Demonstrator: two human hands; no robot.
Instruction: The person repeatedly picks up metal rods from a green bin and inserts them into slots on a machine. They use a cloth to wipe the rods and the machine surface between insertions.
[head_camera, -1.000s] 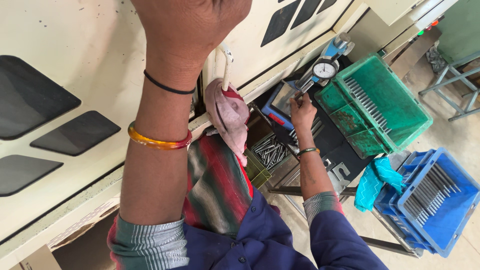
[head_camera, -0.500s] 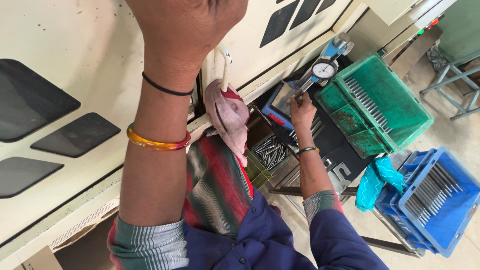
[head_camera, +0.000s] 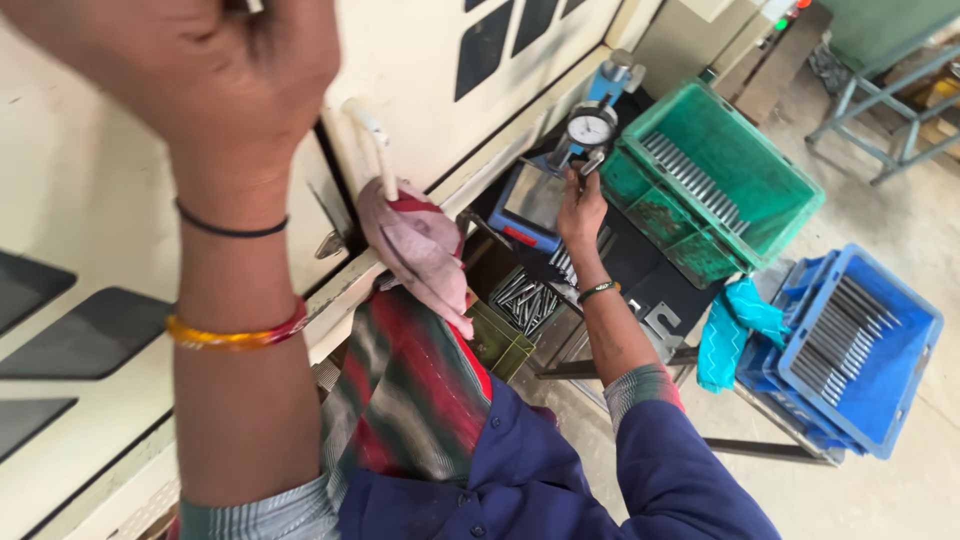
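Note:
My left hand (head_camera: 200, 70) is raised close to the camera at the top left, blurred, with its fingers curled. What it grips is cut off by the frame's top edge. My right hand (head_camera: 581, 208) reaches down to a round dial gauge (head_camera: 590, 128) on a blue stand (head_camera: 530, 205). Its fingertips pinch a small metal pin (head_camera: 592, 158) just under the gauge's tip. A pile of loose metal pins (head_camera: 525, 295) lies in a dark tray below that wrist.
A cream machine panel (head_camera: 420, 70) fills the left side, and a pink cloth (head_camera: 420, 250) hangs from its white handle. To the right stand a green crate (head_camera: 790, 190) and a blue crate (head_camera: 900, 380), each holding a row of pins. A turquoise cloth (head_camera: 735, 330) lies between them.
The view has shifted slightly. My right hand stays at the gauge, a little closer under its tip. My left hand stays raised.

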